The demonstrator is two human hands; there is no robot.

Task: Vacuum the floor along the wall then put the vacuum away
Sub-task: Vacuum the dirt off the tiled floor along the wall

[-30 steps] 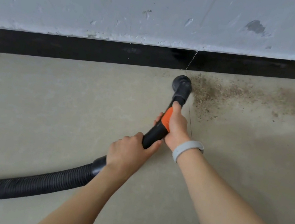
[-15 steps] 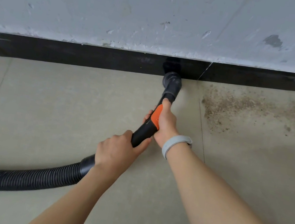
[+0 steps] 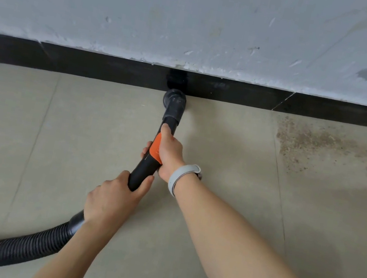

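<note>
I've slid the nozzle (image 3: pixel 175 99) leftward along the wall over the last second — it was at the near-left fringe of the dirt patch (image 3: pixel 318 144), and now it sits well to the left of it, its round head right up against the black baseboard (image 3: pixel 68 61). That means the dirt on the right hasn't been lifted on this pass; I judge the sweep along the wall is only partly done and I'll need to come back right.

My right hand (image 3: pixel 169 152) is wrapped round the wand (image 3: pixel 148 164) at its orange collar, thumb stretched forward along the tube. My left hand (image 3: pixel 113 196) grips the wand's rear end, just ahead of where the ribbed hose (image 3: pixel 11 247) joins and trails off to the near left.

Edges: the baseboard blocks any travel farther away, so I can only move sideways or pull back toward me. The tiled floor (image 3: pixel 78 145) to the left looks bare as far as the view runs, and there's room on the right too — only the hose behind my left arm could drag or snag if I swing back that way
</note>
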